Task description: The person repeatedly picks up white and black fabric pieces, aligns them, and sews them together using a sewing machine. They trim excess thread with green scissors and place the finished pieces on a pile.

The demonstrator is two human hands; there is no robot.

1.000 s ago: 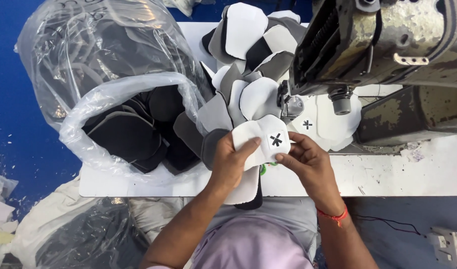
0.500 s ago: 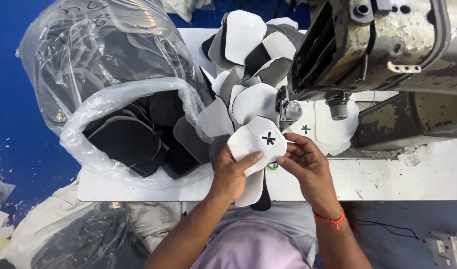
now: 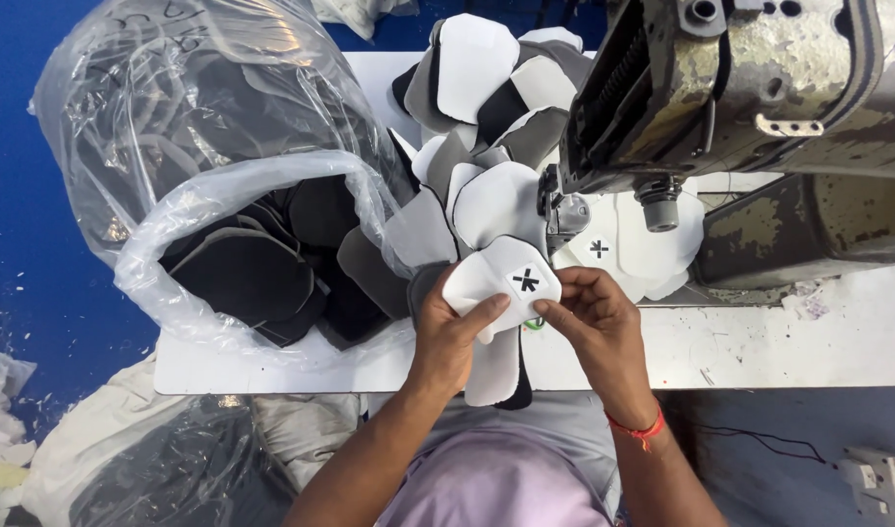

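Both hands pinched one white fabric piece (image 3: 504,281) with a black mark: left hand (image 3: 454,337) clamped its lower-left edge, right hand (image 3: 592,317) its right edge. Piece sat above the fingers, just before the sewing machine (image 3: 750,107).

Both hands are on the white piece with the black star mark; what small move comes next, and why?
Probably slide the white piece forward under the sewing machine's presser foot. The left hand and right hand pinch it just short of the foot, and a similar marked piece already lies past it.
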